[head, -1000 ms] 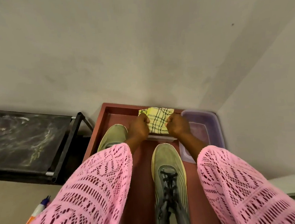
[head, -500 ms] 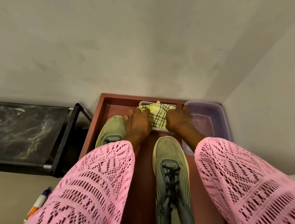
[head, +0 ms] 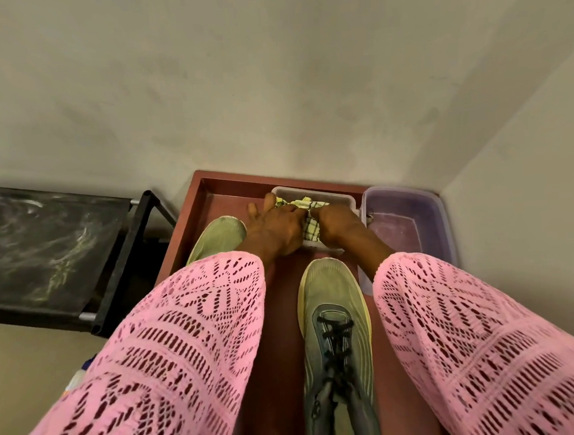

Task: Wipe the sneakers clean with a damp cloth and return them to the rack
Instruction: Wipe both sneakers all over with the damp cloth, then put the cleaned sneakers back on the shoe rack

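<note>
- Both hands are down in a small white tub (head: 342,197) at the far end of the reddish-brown surface (head: 208,196).
- The left hand (head: 278,230) presses on the yellow checked cloth (head: 310,231), some fingers splayed out over the tub's rim.
- The right hand (head: 337,222) has its fingers curled round the cloth, gripping it.
- One olive sneaker (head: 335,320) lies just this side of the tub, toe towards it; the other sneaker (head: 218,236) sits left, half hidden by a pink sleeve (head: 173,363).
- A purple basin (head: 406,218) stands beside the tub, and a black rack (head: 41,250) is off to the left.
</note>
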